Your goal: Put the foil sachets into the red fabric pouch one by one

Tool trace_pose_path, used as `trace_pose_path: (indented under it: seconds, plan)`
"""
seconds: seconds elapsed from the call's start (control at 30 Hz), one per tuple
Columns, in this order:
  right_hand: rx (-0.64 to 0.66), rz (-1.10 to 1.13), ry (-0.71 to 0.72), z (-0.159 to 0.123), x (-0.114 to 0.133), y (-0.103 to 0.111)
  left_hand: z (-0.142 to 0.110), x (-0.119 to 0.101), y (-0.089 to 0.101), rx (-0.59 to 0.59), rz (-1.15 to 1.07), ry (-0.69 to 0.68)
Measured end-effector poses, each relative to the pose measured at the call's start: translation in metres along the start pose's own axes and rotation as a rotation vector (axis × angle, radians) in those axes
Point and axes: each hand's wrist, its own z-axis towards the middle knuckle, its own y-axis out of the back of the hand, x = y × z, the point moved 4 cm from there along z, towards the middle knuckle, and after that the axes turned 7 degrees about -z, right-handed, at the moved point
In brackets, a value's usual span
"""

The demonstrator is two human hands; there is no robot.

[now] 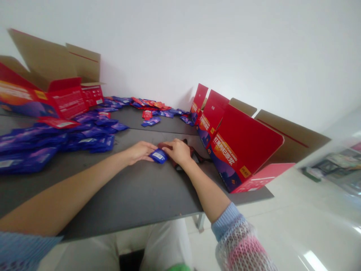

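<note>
Near the middle of the table (135, 203), the person's two hands meet at one blue sachet (159, 156). The left hand (140, 152) has its fingers almost straight and seems to pinch the left edge of it. The right hand (178, 151) is bent over the other edge, with the thumb beside it; whether this hand grips it firmly, I cannot tell. Something brownish lies under its fingers, too covered to name.

As I judge, the handling of this single piece is in its middle, and much is left around it: a big heap of loose blue sachets (93, 140) lies to the left, and further back there is a curved row with red sachets (147, 104) among blue ones. The right box (239, 131) and the left box (66, 103) have their flaps up, not closed; what is inside them is hidden from me.

Both forearms come forward over the table edge and turn inward, the left one longer and flatter, the right one rising from a knitted sleeve (244, 244). Just beside the right wrist rests a dark object (197, 156), partly covered. Behind everything stands a white wall (158, 49).
</note>
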Motion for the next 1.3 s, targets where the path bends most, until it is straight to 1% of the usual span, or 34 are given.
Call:
trace_pose_path:
  seconds: [0.07, 0.13, 0.2, 0.27, 0.33, 0.4, 0.43, 0.5, 0.63, 0.73, 0.87, 0.93, 1.0, 1.03, 1.07, 1.17, 1.23, 1.3]
  plan:
    - [-0.036, 0.026, -0.033, -0.001, -0.004, 0.002, -0.001, 0.000, 0.000, -0.011, -0.003, 0.017]
    - [-0.085, 0.111, -0.020, -0.003, -0.004, 0.006, -0.001, -0.001, 0.000, -0.022, -0.011, 0.026]
    - [-0.101, 0.219, 0.064, -0.006, 0.002, 0.007, -0.001, -0.001, 0.000, -0.024, -0.026, 0.021]
    - [-0.080, 0.292, 0.191, -0.008, 0.012, 0.006, -0.001, -0.001, 0.001, -0.017, -0.033, 0.013]
    - [-0.061, 0.310, 0.284, -0.009, 0.020, 0.004, -0.001, -0.002, 0.002, -0.012, -0.034, 0.020]
    - [-0.047, 0.294, 0.317, -0.009, 0.023, 0.001, -0.002, -0.002, 0.004, 0.004, -0.041, 0.049]
    - [-0.038, 0.273, 0.306, -0.007, 0.022, -0.001, -0.002, -0.003, 0.005, 0.012, -0.050, 0.063]
    - [-0.019, 0.208, 0.225, -0.003, 0.013, -0.004, -0.002, -0.004, 0.006, 0.021, -0.058, 0.082]
    - [-0.012, 0.044, -0.029, 0.006, -0.017, -0.006, -0.002, -0.004, 0.005, -0.017, -0.050, 0.110]
    - [-0.003, -0.002, -0.125, 0.007, -0.032, -0.005, -0.005, -0.003, 0.001, -0.108, -0.034, 0.103]
    - [-0.013, 0.015, -0.155, 0.006, -0.035, -0.003, -0.011, -0.003, -0.005, -0.231, 0.007, 0.061]
    - [-0.067, 0.037, -0.210, 0.004, -0.035, -0.001, -0.014, 0.000, -0.008, -0.285, -0.001, 0.051]
    - [-0.160, 0.061, -0.315, 0.002, -0.036, 0.002, -0.017, 0.004, -0.010, -0.373, 0.015, 0.014]
    - [-0.215, 0.075, -0.371, 0.000, -0.038, 0.004, -0.020, 0.005, -0.012, -0.430, 0.071, -0.035]
    - [-0.269, 0.091, -0.417, -0.001, -0.039, 0.007, -0.023, 0.005, -0.014, -0.488, 0.176, -0.105]
    - [-0.408, 0.167, -0.462, -0.005, -0.040, 0.019, -0.038, -0.001, -0.028, -0.635, 0.644, -0.355]
    - [-0.495, 0.224, -0.447, -0.007, -0.037, 0.027, -0.046, -0.004, -0.039, -0.682, 0.876, -0.476]
    - [-0.578, 0.273, -0.411, -0.010, -0.032, 0.035, -0.050, -0.007, -0.043, -0.681, 1.005, -0.555]
